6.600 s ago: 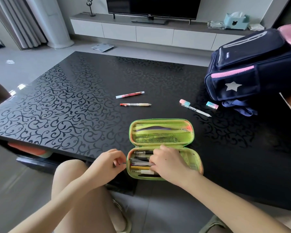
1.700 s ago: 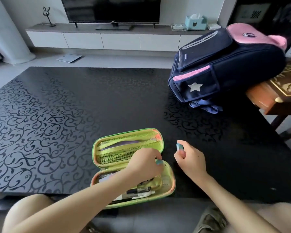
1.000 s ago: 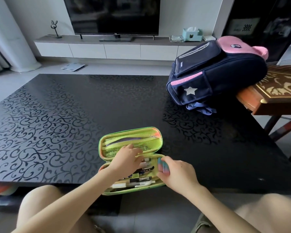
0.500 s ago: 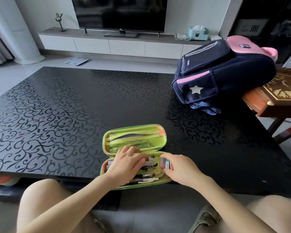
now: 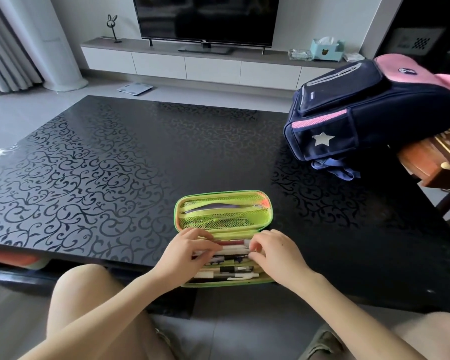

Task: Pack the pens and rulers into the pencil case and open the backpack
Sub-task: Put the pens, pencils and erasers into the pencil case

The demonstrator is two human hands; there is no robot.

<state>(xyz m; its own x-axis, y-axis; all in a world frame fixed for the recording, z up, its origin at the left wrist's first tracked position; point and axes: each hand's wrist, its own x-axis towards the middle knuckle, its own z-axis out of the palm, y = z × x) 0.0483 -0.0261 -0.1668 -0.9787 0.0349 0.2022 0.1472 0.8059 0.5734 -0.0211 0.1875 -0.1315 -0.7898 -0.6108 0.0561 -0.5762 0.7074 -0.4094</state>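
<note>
The green pencil case point(image 5: 224, 211) lies open at the table's near edge, its mesh lid flat behind. Several pens point(image 5: 234, 271) lie side by side in its lower half. My left hand point(image 5: 187, 253) rests on the left ends of the upper pens, fingers closed over them. My right hand point(image 5: 276, 255) is at the case's right end, fingertips curled onto the same pens. The eraser is out of sight. The navy and pink backpack point(image 5: 361, 113) lies zipped shut on its side at the far right corner, well beyond both hands.
The black patterned table point(image 5: 102, 165) stretches left and back. A carved wooden piece point(image 5: 431, 162) sits under the backpack's right side. My knees are below the table's near edge. A TV cabinet point(image 5: 192, 63) stands against the far wall.
Loose pens and erasers have left the tabletop. My right hand brought the eraser into the case and it is no longer visible. Both hands now sit on the pens.
</note>
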